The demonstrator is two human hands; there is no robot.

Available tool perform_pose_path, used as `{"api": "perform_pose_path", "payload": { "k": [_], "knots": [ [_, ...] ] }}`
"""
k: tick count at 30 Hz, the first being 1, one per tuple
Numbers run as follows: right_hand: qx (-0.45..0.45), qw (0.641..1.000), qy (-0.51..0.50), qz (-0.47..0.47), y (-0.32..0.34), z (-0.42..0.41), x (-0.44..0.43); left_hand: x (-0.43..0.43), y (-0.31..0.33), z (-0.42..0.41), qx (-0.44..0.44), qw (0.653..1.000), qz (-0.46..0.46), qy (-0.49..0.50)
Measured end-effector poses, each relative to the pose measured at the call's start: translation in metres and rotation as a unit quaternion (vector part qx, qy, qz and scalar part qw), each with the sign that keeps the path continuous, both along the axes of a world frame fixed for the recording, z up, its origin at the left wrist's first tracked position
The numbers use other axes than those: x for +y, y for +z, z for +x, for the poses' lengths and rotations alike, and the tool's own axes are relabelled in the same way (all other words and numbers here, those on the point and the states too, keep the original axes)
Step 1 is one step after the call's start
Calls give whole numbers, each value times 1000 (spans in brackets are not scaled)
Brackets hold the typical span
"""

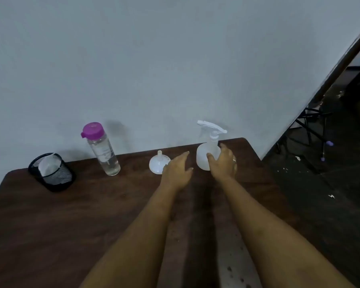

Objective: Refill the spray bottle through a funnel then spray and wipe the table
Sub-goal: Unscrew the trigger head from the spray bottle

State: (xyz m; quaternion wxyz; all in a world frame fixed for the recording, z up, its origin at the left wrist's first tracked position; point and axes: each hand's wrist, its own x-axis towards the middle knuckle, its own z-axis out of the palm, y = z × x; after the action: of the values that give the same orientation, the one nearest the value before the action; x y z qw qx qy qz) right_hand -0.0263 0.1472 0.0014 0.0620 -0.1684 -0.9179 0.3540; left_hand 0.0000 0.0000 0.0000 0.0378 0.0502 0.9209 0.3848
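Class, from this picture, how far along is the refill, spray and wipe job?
Done: nothing; the spray bottle has its trigger head on, the funnel stands spout-up on the table. In hand: the right hand curls round the spray bottle; the left hand is open. Left: uncapping, pouring from the purple-lidded bottle, spraying, wiping.

dim, flat light; soft shadows on the wall; slightly blurred, wide-angle bending at the edges.

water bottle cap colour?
Purple-magenta. The cap sits closed on the clear water bottle, which stands on the table; it shows clearly in the head view.
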Motion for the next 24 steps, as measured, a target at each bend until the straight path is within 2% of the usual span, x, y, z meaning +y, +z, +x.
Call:
{"api": "perform_pose_path", "payload": {
  "k": [6,13,19,24],
  "knots": [
    [2,997,0,-76,-3,-35,3,20,-1,-14,-12,1000,14,23],
    [-4,998,18,-61,0,-34,5,23,10,-8,24,997,72,14],
    [27,995,53,-76,28,30,-26,-5,18,27,34,993,115,4],
    [50,988,90,-117,33,125,-67,-50,21,107,56,986,151,-39]
  ]
}}
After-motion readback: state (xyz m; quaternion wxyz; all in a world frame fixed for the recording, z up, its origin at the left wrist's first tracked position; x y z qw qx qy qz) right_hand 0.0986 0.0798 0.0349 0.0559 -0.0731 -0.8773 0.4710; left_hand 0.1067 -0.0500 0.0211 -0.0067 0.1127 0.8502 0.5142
